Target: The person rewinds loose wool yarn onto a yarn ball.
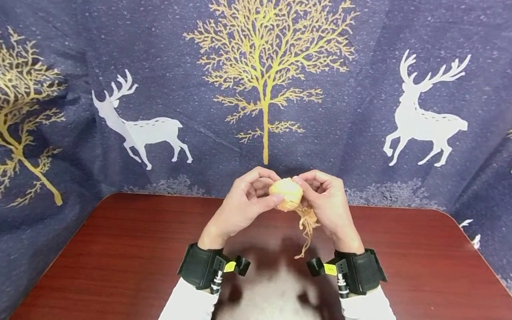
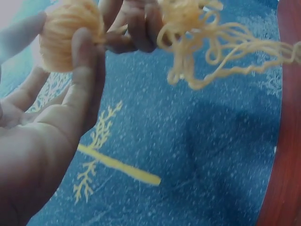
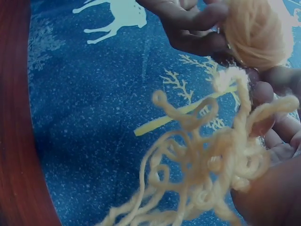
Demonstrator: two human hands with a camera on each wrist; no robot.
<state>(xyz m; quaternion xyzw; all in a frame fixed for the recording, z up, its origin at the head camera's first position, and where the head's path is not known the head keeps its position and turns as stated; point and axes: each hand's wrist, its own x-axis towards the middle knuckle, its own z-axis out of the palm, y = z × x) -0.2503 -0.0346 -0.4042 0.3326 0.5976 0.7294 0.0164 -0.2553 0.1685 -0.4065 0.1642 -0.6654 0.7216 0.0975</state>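
Note:
A small ball of pale orange yarn [image 1: 286, 193] is held up above the far part of the table, between both hands. My left hand [image 1: 245, 200] pinches the ball between thumb and fingers; in the left wrist view its wound strands [image 2: 63, 37] show clearly. Close against the ball's other side, my right hand [image 1: 327, 202] pinches yarn with thumb and forefinger. From the right hand hangs a loose tangle of yarn [image 1: 307, 220], its looped strands [image 3: 202, 160] large in the right wrist view.
A reddish-brown wooden table [image 1: 138, 251] lies beneath the hands, with a bright glare at its near middle. Behind its far edge hangs a dark blue cloth [image 1: 284, 152] printed with trees and white deer. Black wrist straps [image 1: 201, 267] with small cameras sit on both forearms.

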